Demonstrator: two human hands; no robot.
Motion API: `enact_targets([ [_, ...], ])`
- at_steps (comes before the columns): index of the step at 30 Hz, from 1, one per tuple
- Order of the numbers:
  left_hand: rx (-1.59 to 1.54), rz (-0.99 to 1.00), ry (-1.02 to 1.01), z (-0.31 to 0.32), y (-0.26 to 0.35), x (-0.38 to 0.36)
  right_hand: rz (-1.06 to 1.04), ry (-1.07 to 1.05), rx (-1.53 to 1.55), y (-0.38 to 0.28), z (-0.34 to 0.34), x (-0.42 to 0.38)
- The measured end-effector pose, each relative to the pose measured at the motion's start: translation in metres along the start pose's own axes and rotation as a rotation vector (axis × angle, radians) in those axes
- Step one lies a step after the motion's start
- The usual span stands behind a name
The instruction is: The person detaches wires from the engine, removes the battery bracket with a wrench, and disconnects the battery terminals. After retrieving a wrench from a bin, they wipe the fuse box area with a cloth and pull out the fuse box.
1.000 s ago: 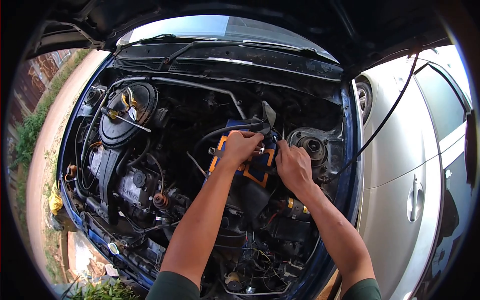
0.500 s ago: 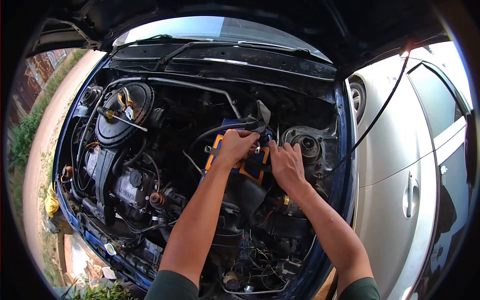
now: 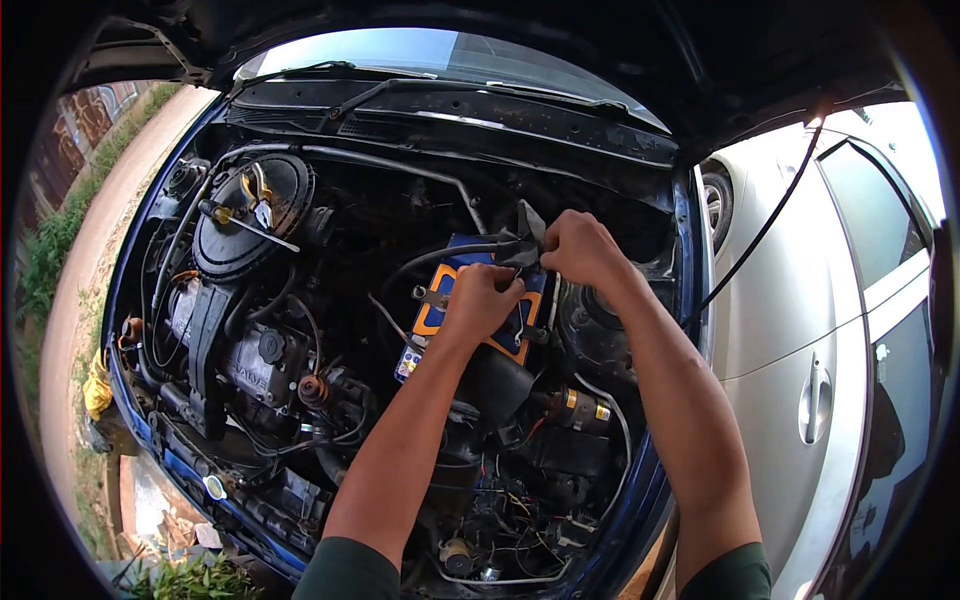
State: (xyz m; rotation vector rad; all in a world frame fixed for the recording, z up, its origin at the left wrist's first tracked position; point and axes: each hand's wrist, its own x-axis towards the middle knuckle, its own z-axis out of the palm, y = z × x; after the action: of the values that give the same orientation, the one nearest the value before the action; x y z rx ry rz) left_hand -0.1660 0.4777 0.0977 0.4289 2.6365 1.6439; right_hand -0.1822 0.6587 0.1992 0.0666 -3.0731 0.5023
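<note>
A blue and orange car battery [image 3: 524,318] sits in the engine bay beneath my hands. Along its far side runs a thick black cable [image 3: 440,254], ending in a dark covered end with a grey flap [image 3: 531,221] standing up. My left hand [image 3: 487,298] is over the battery's top, thumb and fingers pinched together just below the cable end; whatever is between them is hidden. Curled from the right, my right hand [image 3: 587,248] has its fingertips closed at the covered cable end, beside the flap. A metal clamp [image 3: 430,296] shows at the battery's left edge.
Pliers [image 3: 261,198] and a screwdriver [image 3: 245,226] rest on the round black air filter housing [image 3: 225,258]. The engine [image 3: 262,362] lies left of the battery, with loose wires [image 3: 510,510] nearer me. A raised bonnet hangs above; a pale car [image 3: 775,300] stands at right.
My right hand has moved up and away from me, from the battery's right side to the cable end by the flap. My left hand has shifted slightly right and nearer me, still pinched.
</note>
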Motion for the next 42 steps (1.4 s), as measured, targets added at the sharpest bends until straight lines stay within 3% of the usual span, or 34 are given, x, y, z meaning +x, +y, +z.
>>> enact_targets([
  [2,0.007,0.012,0.013,0.0,0.004,-0.002,0.046,-0.167,0.097,0.014,-0.005,0.015],
  [4,0.017,0.026,0.028,-0.003,0.006,-0.003,0.056,-0.155,0.119,0.015,-0.003,0.002],
  [10,-0.223,-0.169,-0.111,-0.01,0.008,0.009,-0.095,0.244,0.126,0.014,0.038,-0.065],
  [12,-0.446,-0.332,-0.131,-0.012,0.009,0.014,-0.127,0.242,0.058,0.017,0.049,-0.076],
  [15,-0.462,-0.439,-0.17,-0.02,0.013,0.019,-0.216,0.283,0.012,0.016,0.055,-0.084],
  [21,-0.496,-0.431,-0.146,-0.016,0.013,0.018,-0.275,0.328,-0.054,0.015,0.071,-0.087],
  [25,-0.471,-0.463,-0.175,-0.02,0.015,0.019,-0.292,0.252,-0.264,0.013,0.074,-0.085],
  [30,-0.52,-0.43,-0.184,-0.017,0.008,0.019,-0.232,0.173,-0.175,0.016,0.069,-0.072],
  [34,-0.464,-0.368,-0.182,-0.017,0.005,0.014,0.018,0.051,-0.055,-0.005,0.045,-0.057],
  [36,-0.257,-0.254,-0.21,-0.018,0.009,0.008,0.091,0.009,-0.011,-0.01,0.029,-0.04],
  [40,-0.035,-0.171,-0.133,-0.009,0.008,0.002,0.214,-0.268,-0.081,0.0,0.011,0.027],
  [42,0.126,0.092,-0.021,-0.004,0.002,0.0,0.221,-0.374,-0.135,0.003,0.004,0.037],
])
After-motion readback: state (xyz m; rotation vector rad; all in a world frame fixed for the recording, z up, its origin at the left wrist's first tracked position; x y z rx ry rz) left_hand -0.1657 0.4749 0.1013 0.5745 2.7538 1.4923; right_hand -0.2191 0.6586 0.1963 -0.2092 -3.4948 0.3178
